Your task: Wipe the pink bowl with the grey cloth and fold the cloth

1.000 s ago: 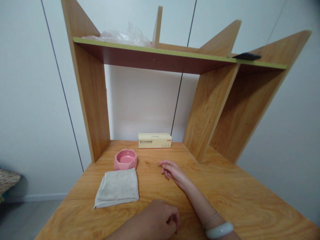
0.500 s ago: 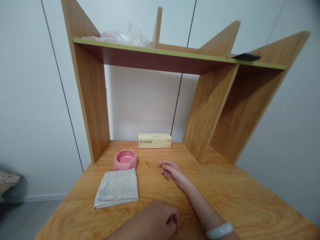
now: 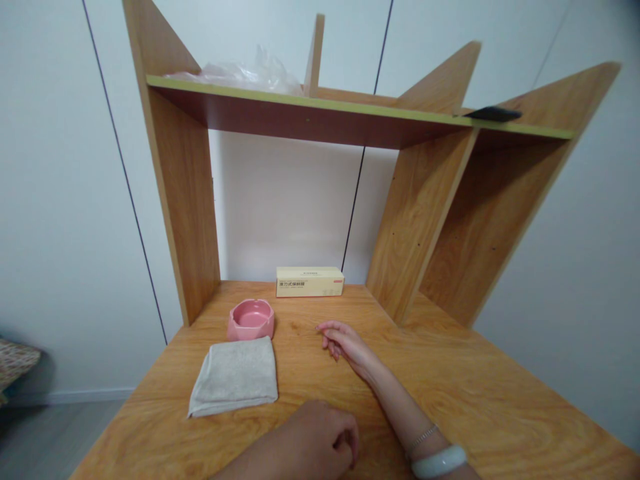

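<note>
My left hand (image 3: 320, 440) rests as a closed fist on the wooden desk (image 3: 450, 387) near its front edge, with nothing visible in it. My right hand (image 3: 345, 341) lies further out on the desk, fingers loosely bent and apart, holding nothing; a pale bangle and a thin chain sit on its wrist. A folded grey cloth (image 3: 235, 375) lies left of both hands. Just behind the cloth stands a pink bowl (image 3: 251, 319). A long cream box (image 3: 310, 281) lies at the back of the desk, beyond my right hand.
A wooden shelf unit (image 3: 185, 200) stands on the desk with upright panels left and right. On its top board (image 3: 310, 120) lie a crumpled clear plastic bag (image 3: 250, 70) and a dark flat object (image 3: 493, 113). White walls are behind.
</note>
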Motion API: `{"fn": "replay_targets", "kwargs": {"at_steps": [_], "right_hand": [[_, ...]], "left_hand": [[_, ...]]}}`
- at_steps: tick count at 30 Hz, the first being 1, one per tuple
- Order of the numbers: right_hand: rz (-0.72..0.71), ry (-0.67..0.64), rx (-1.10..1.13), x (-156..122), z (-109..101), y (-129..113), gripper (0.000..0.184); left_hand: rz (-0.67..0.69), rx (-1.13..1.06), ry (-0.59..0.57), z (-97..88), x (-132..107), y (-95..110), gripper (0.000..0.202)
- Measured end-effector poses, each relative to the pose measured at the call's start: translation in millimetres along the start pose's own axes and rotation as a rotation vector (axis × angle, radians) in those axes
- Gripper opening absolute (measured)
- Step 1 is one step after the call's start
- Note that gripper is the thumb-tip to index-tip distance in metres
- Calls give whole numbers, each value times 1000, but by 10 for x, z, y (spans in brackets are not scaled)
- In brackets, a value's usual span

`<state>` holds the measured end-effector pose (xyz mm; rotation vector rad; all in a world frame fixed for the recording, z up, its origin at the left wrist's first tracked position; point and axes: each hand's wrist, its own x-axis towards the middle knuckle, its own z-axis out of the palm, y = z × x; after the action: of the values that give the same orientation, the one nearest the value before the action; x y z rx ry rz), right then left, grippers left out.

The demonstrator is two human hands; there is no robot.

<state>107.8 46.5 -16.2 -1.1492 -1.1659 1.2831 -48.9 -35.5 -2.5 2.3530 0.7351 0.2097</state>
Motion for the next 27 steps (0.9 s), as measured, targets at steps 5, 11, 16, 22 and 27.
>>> {"fn": "replay_targets", "kwargs": {"at_steps": [5,11,16,22,27], "right_hand": [[1,-2,-1,2,-1,-2,21],[-5,3,-5,-4,5,-10,22],[-1,1,-5,-6,11,-18,22],[-1,-8,-5,-5,5,-11,22],[-1,2,-19,-4,5,-11,22]], "left_hand": [[4,-3,7,4,4,-5,23],[26,-6,6,20,2,-25,23],[19,12,12,21,-2,-30,23],[15,-20,5,3,-5,-15,24],[1,-24,10,29,8,-32,25]]}}
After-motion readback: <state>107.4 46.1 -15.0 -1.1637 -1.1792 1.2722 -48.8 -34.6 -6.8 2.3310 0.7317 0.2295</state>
